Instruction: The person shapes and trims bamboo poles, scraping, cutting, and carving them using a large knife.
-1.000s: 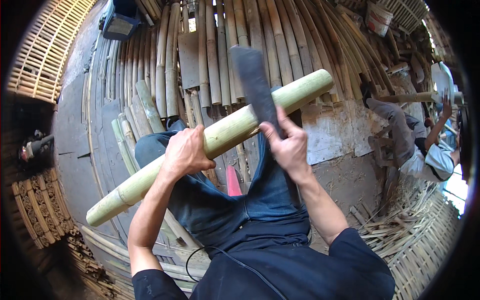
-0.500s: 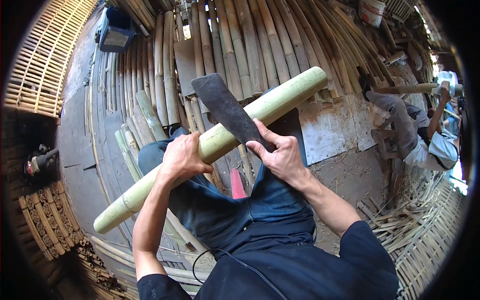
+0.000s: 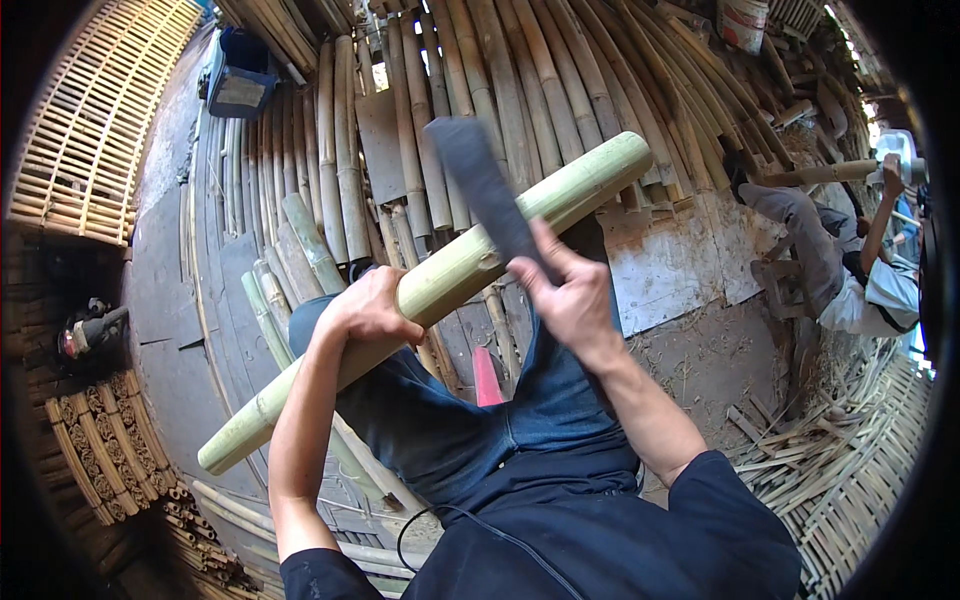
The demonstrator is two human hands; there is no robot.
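A thick pale-green bamboo pole (image 3: 450, 280) lies slantwise across my lap, its far end up to the right and its near end down to the left. My left hand (image 3: 372, 308) is wrapped over its middle. In my right hand (image 3: 578, 305) is a broad, dark machete (image 3: 485, 190), its blade crossing over the pole and pointing up and left. The blade and fingers are slightly blurred by motion; the machete's handle is mostly hidden in the grip. A knot mark shows on the pole just below the blade.
Many bamboo poles (image 3: 510, 90) lie side by side ahead. A blue bin (image 3: 240, 75) stands at the far left, bundled bamboo pieces (image 3: 110, 445) at the lower left. Another person (image 3: 830, 240) sits at the right, holding a pole. Bamboo strips (image 3: 840, 460) lie at the lower right.
The machete's tip has swung to the right and up, making the blade steeper. My right hand has shifted slightly right along with it; my left hand keeps its hold on the pole.
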